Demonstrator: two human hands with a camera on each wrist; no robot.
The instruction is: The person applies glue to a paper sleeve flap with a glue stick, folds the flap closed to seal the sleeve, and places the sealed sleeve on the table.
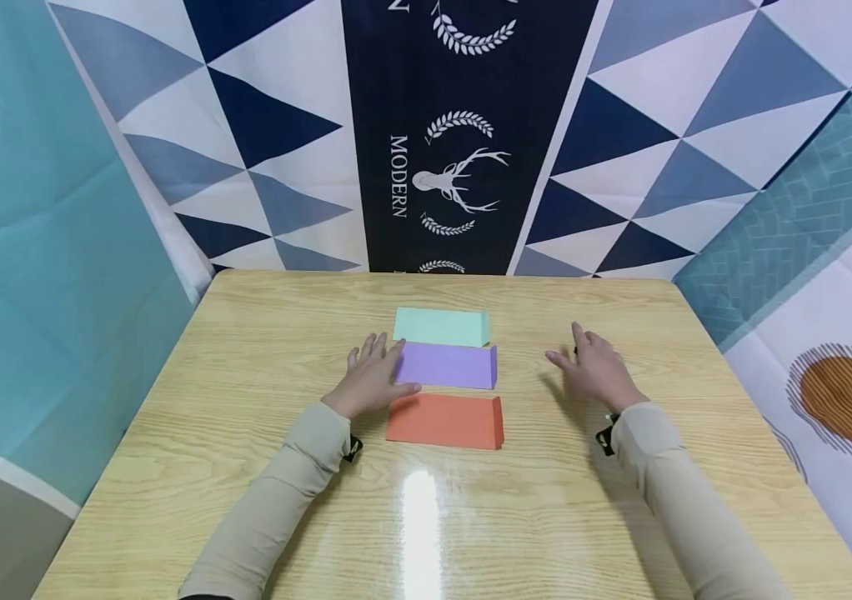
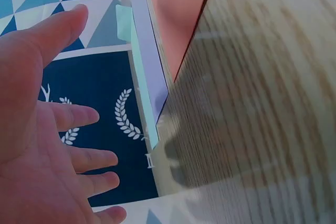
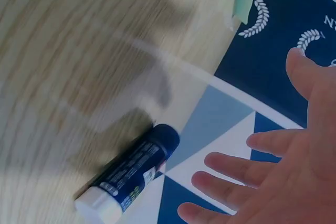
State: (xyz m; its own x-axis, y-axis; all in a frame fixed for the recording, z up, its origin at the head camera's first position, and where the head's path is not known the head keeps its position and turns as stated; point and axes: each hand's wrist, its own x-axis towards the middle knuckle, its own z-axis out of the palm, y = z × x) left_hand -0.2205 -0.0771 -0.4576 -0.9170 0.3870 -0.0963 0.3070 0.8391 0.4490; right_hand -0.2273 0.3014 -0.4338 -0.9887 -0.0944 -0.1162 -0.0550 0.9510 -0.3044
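The glue (image 3: 128,174) lies on the counter (image 1: 531,517) just past the fingertips of the right hand (image 1: 598,371). In the right-wrist view its long axis slants across the fingers' line, dark end on the thumb side, pale end on the little-finger side. The right hand is spread, holds nothing, and is far nearer the glue than the left.

The left hand (image 1: 369,382) is spread too, over the near ends of the papers, with no grip on them. The purple paper (image 1: 448,365) runs from under its fingers toward the right hand; the green paper (image 1: 437,327) lies just beyond that, the red paper (image 1: 444,421) on the thumb's near side. All three have their long axes pointing from the left hand to the right, folded ends farthest from the left.

From the head view the right hand hides nearly all the glue. The left covers the purple paper's end; whether it touches, I cannot tell. Both wrist views cut the papers off, and the glue's print is too blurred to read.
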